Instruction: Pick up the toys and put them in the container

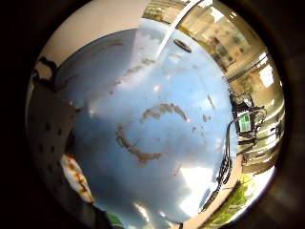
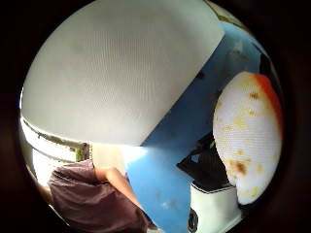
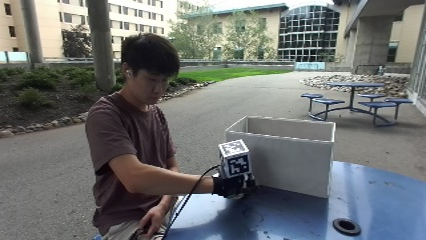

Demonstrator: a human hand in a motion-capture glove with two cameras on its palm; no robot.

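In the outside view my gloved right hand (image 3: 233, 186) sits low over the blue round table (image 3: 373, 200), right at the near left corner of the white open-topped container (image 3: 286, 150). Its fingers are curled round a soft toy, white with yellow spots and an orange edge (image 2: 248, 141). The toy fills one side of the thumb side palm view, beside the container's wall (image 2: 121, 73). A sliver of the toy (image 1: 76, 174) also shows at the glove's edge over the stained tabletop (image 1: 157, 119). The outside view hides the toy almost entirely behind the hand.
A round black-rimmed hole (image 3: 347, 226) lies in the table's middle, to the right of my hand. The person's bare left hand (image 3: 150, 220) hangs by the table's near edge. The container stands on the table's far left part.
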